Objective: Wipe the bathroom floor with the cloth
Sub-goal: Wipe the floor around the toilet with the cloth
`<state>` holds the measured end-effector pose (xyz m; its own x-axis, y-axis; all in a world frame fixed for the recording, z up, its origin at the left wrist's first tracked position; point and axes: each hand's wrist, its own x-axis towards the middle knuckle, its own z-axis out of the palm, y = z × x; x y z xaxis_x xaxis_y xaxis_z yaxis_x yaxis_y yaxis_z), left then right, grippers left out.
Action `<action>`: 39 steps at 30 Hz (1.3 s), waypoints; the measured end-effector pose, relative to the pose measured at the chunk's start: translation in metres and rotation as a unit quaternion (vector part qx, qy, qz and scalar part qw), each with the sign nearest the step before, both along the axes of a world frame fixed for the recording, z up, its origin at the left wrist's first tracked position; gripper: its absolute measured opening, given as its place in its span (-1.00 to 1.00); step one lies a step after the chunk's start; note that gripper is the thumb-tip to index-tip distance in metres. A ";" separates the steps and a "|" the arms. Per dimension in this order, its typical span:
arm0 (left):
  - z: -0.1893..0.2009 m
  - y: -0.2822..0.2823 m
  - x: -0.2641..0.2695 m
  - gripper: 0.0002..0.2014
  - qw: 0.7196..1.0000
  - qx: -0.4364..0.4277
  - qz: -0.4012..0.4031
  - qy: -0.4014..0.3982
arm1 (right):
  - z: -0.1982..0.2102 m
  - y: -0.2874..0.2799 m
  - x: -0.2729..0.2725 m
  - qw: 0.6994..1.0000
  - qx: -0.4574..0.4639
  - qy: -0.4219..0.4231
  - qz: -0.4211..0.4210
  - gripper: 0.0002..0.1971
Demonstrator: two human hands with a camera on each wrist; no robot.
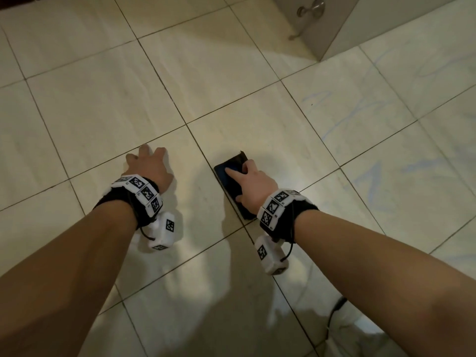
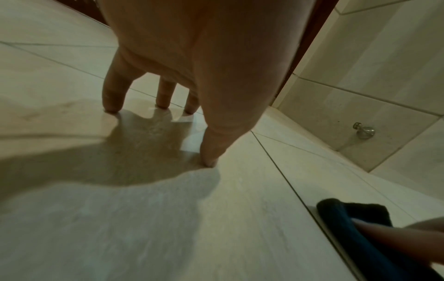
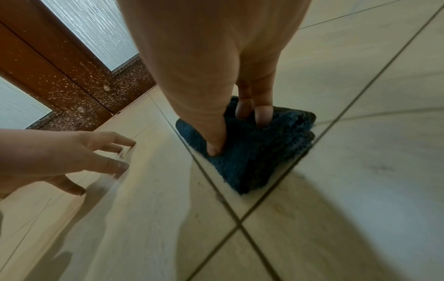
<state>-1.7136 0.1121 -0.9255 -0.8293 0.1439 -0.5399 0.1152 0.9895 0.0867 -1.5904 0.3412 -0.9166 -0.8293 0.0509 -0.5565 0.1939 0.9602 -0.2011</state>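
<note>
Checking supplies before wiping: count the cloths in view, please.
1. A folded dark blue cloth lies on the tiled floor under the right hand. The left hand touches only bare floor.

The floor (image 1: pixel 108 104) was pale square tile with dark grout lines, and faint blue scribbles marked the tiles at the right (image 1: pixel 360 117). A folded dark blue cloth (image 1: pixel 233 186) lay flat on it beside a grout line, pressed down by the right hand (image 1: pixel 253 188). The left hand (image 1: pixel 150 167) stood on spread fingertips on the next tile.
</note>
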 end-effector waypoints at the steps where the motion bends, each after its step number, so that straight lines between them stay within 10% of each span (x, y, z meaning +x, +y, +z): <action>1: -0.001 -0.001 0.000 -0.41 1.000 0.002 0.001 -0.001 | -0.001 0.002 0.002 1.000 0.000 0.000 0.002 -0.22; 19: 0.000 0.003 0.001 -0.42 1.000 0.006 0.022 -0.004 | -0.002 0.152 -0.006 0.981 0.064 0.032 -0.180 -0.28; 39: 0.003 0.004 0.002 -0.48 1.000 -0.009 0.015 0.000 | -0.008 0.125 -0.097 0.983 0.074 0.017 -0.169 -0.30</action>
<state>-1.7113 0.1160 -0.9223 -0.8336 0.1087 -0.5415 0.0855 0.9940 0.0679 -1.6873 0.4659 -0.9246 -0.7691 0.4042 -0.4951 0.5020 0.8615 -0.0765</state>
